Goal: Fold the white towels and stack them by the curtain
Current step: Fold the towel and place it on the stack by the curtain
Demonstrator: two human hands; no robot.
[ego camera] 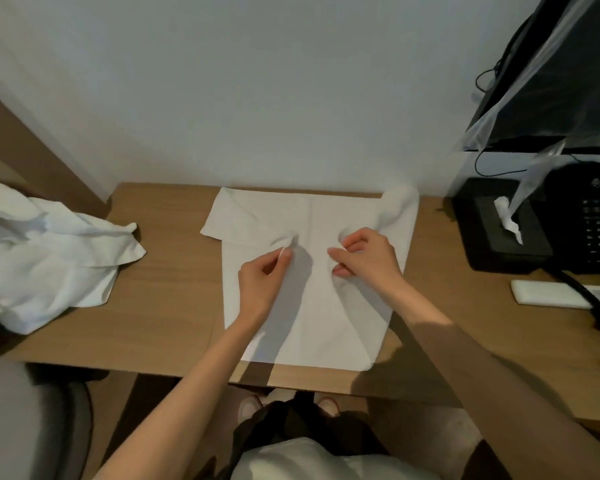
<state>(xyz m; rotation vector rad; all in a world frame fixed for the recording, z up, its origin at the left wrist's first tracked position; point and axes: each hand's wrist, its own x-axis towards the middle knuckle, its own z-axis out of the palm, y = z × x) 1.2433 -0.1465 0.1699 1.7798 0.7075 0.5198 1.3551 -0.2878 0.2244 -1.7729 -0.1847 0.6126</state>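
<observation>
Towel (309, 317) lies flat mid-table (174, 292), right in front of the person, near edge at the table lip and far edge by the wall. Both hands are on it, side by side about halfway up. Left hand (260, 277): thumb and forefinger fingers (284, 255) pinch a small raised tuck of cloth. Right hand (369, 261): fingers curled, nipping a fold that trails off to the bunched far-right corner. The far-left corner is a loose flap, lying flatter than the right. A faint crease runs away from the person between the hands. My read: a fold is midway, and the slack lies beyond the fingers, so the next pull comes toward the body, with the right side needing more smoothing. The hands are equally near the cloth. Pile (49, 258) of unfolded towels sits well to the left, nearer the left hand. I can't say for sure where the curtain is. No folded stack in view.
</observation>
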